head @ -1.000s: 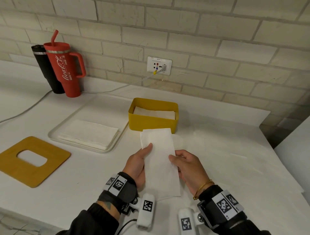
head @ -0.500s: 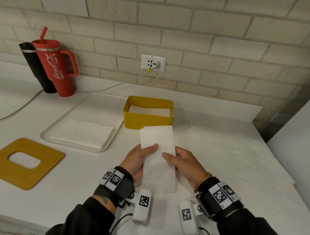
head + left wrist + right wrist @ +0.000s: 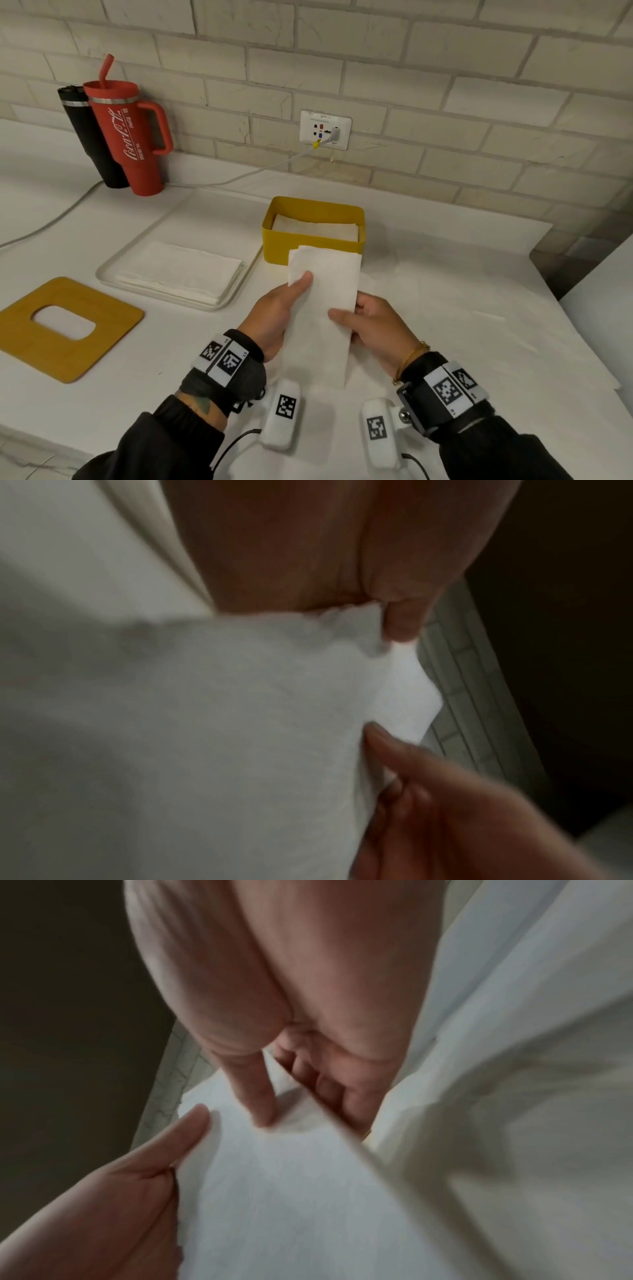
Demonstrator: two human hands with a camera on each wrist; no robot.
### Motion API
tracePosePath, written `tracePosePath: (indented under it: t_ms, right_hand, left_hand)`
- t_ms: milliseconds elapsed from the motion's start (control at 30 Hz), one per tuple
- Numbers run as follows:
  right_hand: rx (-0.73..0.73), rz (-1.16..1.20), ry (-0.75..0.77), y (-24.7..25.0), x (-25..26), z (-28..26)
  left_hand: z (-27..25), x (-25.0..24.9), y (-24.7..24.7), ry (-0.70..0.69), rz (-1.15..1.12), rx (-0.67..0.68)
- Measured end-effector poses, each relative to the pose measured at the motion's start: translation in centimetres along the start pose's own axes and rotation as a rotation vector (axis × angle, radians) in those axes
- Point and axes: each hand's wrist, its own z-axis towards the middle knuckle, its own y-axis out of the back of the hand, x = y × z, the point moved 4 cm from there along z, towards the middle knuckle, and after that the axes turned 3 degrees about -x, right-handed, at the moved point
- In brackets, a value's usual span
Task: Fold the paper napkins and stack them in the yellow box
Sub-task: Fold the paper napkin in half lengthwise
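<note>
A long white folded napkin (image 3: 325, 301) is held above the counter, its far end overlapping the front wall of the yellow box (image 3: 274, 246). My left hand (image 3: 277, 308) pinches its left edge, thumb on top. My right hand (image 3: 370, 325) pinches its right edge, thumb on top too. Folded napkins (image 3: 315, 226) lie inside the box. In the left wrist view the napkin (image 3: 205, 737) fills the picture, with my left hand (image 3: 342, 561) above it. The right wrist view shows the napkin (image 3: 291, 1191) between the fingers of my right hand (image 3: 274, 1015).
A white tray (image 3: 113, 267) left of the box holds a stack of unfolded napkins (image 3: 181, 270). A yellow board with a cut-out (image 3: 65, 325) lies at the near left. A red tumbler (image 3: 126, 133) and a black one (image 3: 89, 137) stand by the brick wall. A cable (image 3: 239, 174) runs from the socket.
Both hands have carried the napkin away from me toward the yellow box. The left thumb has slid further up the napkin's left edge.
</note>
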Motion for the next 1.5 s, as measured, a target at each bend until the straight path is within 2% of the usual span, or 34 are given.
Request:
tracePosePath:
  t_ms: [100,200,300,367,433,533,567,767,967,1067,1133,1167,1233,1300,1367,1433,1500]
  right_hand:
    - [-0.084,0.000,0.082,-1.5,1.1,1.1]
    - [-0.108,0.093,0.176,-3.6,3.2,1.6]
    - [-0.101,0.158,0.311,-5.5,5.5,1.5]
    - [-0.098,0.130,0.359,-6.6,5.7,1.4]
    - [-0.083,0.067,0.337,-7.5,4.7,1.6]
    - [-0.058,-0.050,0.257,-8.7,2.8,1.9]
    - [-0.053,-0.060,0.251,-8.9,2.8,2.0]
    - [-0.078,0.017,0.359,-8.0,4.9,2.4]
    - [-0.058,-0.139,0.215,-7.8,2.0,3.1]
    - [-0.017,-0.167,0.257,-6.7,3.4,4.1]
    - [0.089,-0.259,0.287,-5.8,5.1,4.5]
    - [0.155,-0.338,0.288,-5.4,5.9,4.6]
    - [0.257,-0.526,0.278,-4.5,7.2,4.9]
    - [0.310,-0.642,0.249,-3.6,8.4,5.1]
    - [0.334,-0.724,0.227,-2.6,9.4,5.5]
    - [0.354,-0.806,0.215,-1.4,10.2,6.0]
    - [0.331,-0.904,0.200,0.2,10.9,6.9]
  left_hand:
    - [-0.7,-0.7,0.8,-0.137,0.226,-0.108]
    - [-2.2,-2.8,1.5,-0.422,0.468,-0.247]
    - [-4.2,-5.4,1.8,-0.651,0.518,-0.401]
    - [-4.9,-6.2,2.1,-0.713,0.493,-0.485]
    - [-4.7,-5.5,2.5,-0.658,0.481,-0.499]
    - [-3.7,-3.0,3.4,-0.482,0.488,-0.474]
    - [-3.6,-2.8,3.6,-0.471,0.476,-0.477]
    - [-4.8,-5.4,2.6,-0.675,0.368,-0.487]
    - [-3.1,-2.3,3.1,-0.469,0.370,-0.393]
    - [-2.7,-5.6,3.6,-0.539,0.368,-0.407]
    - [-2.7,-9.4,4.0,-0.630,0.366,-0.390]
    - [-2.6,-11.2,4.1,-0.651,0.420,-0.357]
    - [-2.2,-14.4,3.7,-0.637,0.677,-0.234]
    - [-1.2,-15.9,3.0,-0.548,0.944,-0.075]
    - [0.0,-16.5,2.2,-0.473,1.061,0.048]
    - [1.4,-17.0,1.7,-0.486,1.147,0.078]
    - [2.9,-17.9,1.9,-0.528,1.203,0.028]
